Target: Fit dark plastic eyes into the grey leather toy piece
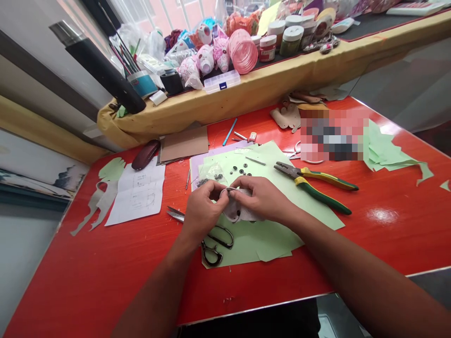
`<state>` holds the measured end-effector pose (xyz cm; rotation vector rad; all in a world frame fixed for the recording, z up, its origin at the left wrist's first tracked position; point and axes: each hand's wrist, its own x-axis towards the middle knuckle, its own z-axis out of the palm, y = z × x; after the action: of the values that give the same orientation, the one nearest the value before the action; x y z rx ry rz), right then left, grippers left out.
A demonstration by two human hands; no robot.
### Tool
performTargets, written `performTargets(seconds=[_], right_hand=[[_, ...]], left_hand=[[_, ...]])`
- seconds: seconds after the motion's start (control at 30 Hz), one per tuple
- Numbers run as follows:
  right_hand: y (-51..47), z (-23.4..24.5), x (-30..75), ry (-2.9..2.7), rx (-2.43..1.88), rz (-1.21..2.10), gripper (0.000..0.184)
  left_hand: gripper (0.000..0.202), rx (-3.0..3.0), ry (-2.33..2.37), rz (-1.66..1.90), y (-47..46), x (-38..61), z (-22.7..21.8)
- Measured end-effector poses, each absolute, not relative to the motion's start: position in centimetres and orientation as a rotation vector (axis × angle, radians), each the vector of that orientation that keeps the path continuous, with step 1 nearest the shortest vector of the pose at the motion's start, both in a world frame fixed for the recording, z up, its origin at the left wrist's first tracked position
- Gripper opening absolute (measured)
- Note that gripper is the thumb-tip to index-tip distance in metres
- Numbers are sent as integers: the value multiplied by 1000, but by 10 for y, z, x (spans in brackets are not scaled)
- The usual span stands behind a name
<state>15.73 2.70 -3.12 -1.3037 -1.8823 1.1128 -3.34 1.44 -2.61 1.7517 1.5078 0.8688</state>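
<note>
Between my two hands is a small grey fabric piece [231, 212] with dark round spots on it. My left hand [203, 206] pinches its upper left edge between thumb and forefinger. The thumb and fingers of my right hand [262, 197] close on the upper right edge. Under them lie green paper sheets [275, 239]. Several small black snap buttons [241, 171] are scattered just beyond my fingers, beside a clear plastic bag [211, 174]. Scissors [212, 253] lie partly beneath my left hand. Pliers with green and yellow handles [324, 190] rest to the right.
On the red table [141, 272] are a printed sheet [137, 197], a dark glasses case [145, 155], brown board [185, 144], a blue pen [230, 131] and green paper scraps [384, 145]. A raised ledge [260, 80] behind carries a black thermos [105, 75], jars and stuffed toys.
</note>
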Motion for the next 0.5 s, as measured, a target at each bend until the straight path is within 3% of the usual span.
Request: performTargets(seconds=[0.2, 0.5], right_hand=[[26, -21, 162, -1757, -1224, 1217, 23], [21, -20, 160, -1727, -1139, 1309, 17]], left_hand=[[8, 1714, 1600, 1063, 14, -36, -27], [13, 2145, 1534, 1274, 21, -43, -29]])
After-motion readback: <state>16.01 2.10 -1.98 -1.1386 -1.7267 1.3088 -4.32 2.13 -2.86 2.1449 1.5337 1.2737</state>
